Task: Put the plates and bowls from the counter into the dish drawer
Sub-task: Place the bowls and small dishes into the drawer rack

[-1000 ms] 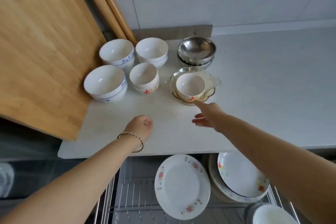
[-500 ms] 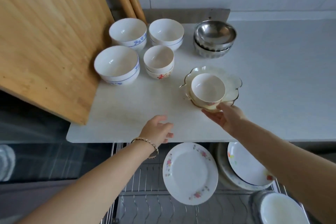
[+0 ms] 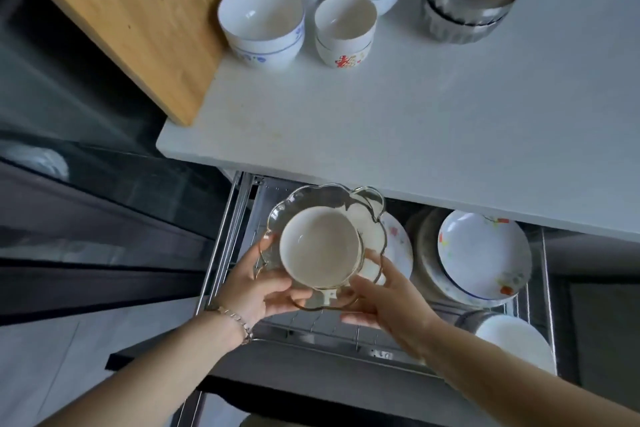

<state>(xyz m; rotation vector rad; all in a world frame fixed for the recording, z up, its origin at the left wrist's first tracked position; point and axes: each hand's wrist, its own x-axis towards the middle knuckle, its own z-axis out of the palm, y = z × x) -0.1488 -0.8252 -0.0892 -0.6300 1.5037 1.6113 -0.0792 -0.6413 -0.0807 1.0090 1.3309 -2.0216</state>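
1. The dish drawer (image 3: 540,288) stands pulled out below the near edge of the counter (image 3: 433,135); its left half shows bare wire rack, while floral plates (image 3: 485,260) fill the right half.
2. On the counter, a wide bare stretch lies between the near edge and the white bowls (image 3: 263,24) and steel bowls (image 3: 471,0) at the far side; a wooden board (image 3: 138,11) overhangs the left edge.
3. A scalloped glass dish (image 3: 367,215) with a small white bowl (image 3: 320,246) sitting in it hangs over the drawer's left half — clear of the counter edge.
4. The left hand (image 3: 258,289) clamps the dish's near-left rim, thumb on top; the right hand (image 3: 384,298) grips the near-right rim, fingers curled under.
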